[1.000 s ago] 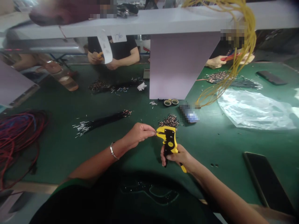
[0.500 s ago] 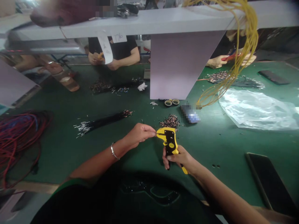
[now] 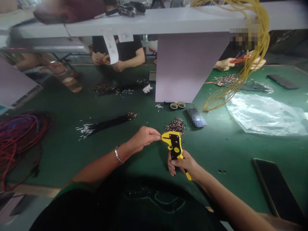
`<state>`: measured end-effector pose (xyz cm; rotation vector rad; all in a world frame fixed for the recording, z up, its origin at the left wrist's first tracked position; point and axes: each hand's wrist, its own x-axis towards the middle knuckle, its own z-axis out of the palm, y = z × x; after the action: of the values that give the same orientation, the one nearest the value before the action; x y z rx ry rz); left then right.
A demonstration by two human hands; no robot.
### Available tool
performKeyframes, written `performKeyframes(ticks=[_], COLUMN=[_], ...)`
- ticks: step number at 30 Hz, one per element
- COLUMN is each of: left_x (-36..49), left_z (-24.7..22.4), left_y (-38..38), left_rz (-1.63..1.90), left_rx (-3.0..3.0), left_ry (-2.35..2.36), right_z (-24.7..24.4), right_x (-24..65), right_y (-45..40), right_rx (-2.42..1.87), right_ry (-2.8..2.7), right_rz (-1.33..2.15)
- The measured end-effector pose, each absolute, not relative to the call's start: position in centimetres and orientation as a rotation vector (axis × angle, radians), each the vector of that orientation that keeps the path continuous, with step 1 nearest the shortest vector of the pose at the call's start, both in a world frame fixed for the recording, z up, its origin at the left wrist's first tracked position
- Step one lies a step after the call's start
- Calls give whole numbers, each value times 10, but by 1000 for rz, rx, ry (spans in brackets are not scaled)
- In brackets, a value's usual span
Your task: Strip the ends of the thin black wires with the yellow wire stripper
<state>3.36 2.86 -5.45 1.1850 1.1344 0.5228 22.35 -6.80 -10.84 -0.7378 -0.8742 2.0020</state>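
1. A workbench is covered by a green mat [image 3: 57, 163], and a white shelf [image 3: 154, 22] is carried above it on a pale upright panel [image 3: 189, 64].
2. At the far left, a tangled coil of red and blue wire [image 3: 20, 138] is laid on the mat.
3. A bundle of black wires [image 3: 103, 124] with bare silver ends is laid just beyond the left hand. Across the bench, a co-worker's hands [image 3: 103, 61] are seen near the panel.
4. The left hand [image 3: 144, 138] is raised, with its fingers pinched closed at the mouth of the stripper. Any wire held there is too thin to make out.
5. A yellow-and-black wire stripper [image 3: 174, 146] is held upright above the mat, its handles gripped by the closed fingers of the right hand [image 3: 186, 163]. A pile of small metal terminals [image 3: 175, 125] is heaped just behind its head.
6. Two rolls of tape [image 3: 177, 105] are placed farther back.
7. At the right, loose yellow wires [image 3: 240, 93] are draped from the shelf, a clear plastic sheet [image 3: 262, 117] is spread out, and a black phone [image 3: 276, 186] is laid near the bench edge.
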Motion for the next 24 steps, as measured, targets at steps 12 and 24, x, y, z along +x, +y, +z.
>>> performKeyframes(ticks=[12, 24], left_x=[34, 31], left_z=[-54, -59], left_y=[30, 24], left_rz=[535, 626], left_rx=[1278, 1387], left_ry=[1184, 1190], right_z=[-111, -104], right_x=[221, 222], right_y=[-67, -64], right_rx=[-886, -1128], right_ry=[-894, -963], right_rz=[1932, 1794])
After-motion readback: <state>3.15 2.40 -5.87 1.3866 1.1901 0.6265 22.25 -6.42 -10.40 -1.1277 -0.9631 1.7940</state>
